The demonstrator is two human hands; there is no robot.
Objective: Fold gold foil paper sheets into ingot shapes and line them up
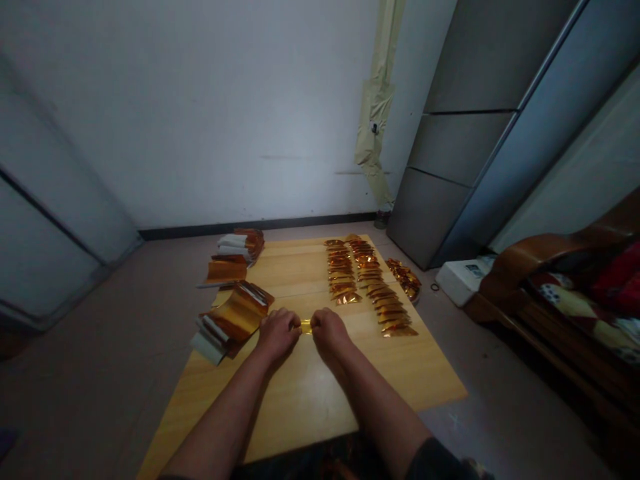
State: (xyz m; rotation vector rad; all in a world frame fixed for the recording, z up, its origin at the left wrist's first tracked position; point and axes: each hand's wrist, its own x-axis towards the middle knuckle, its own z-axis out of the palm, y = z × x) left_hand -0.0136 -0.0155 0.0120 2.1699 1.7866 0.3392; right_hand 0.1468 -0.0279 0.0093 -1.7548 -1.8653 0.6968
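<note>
Between my two hands is a small strip of shiny gold foil paper (306,327), held just over the table. My left hand (279,332) pinches its left end with curled fingers. At the right end, the fingers of my right hand (327,328) close on the same piece. Only the short middle stretch shows; both ends are hidden by my fingers. Left of my left hand lies a loose stack of gold foil sheets (239,312) with pale backs. Folded gold foil pieces (343,273) stand in overlapping rows to the right, beyond my right hand.
A light wooden table (295,267) carries everything. More foil sheets (227,270) overhang its far left edge. A container heaped with folded foil (405,279) sits beyond the right edge. Further right are a grey refrigerator (450,147), a white box (459,281) and a wooden bench (525,293).
</note>
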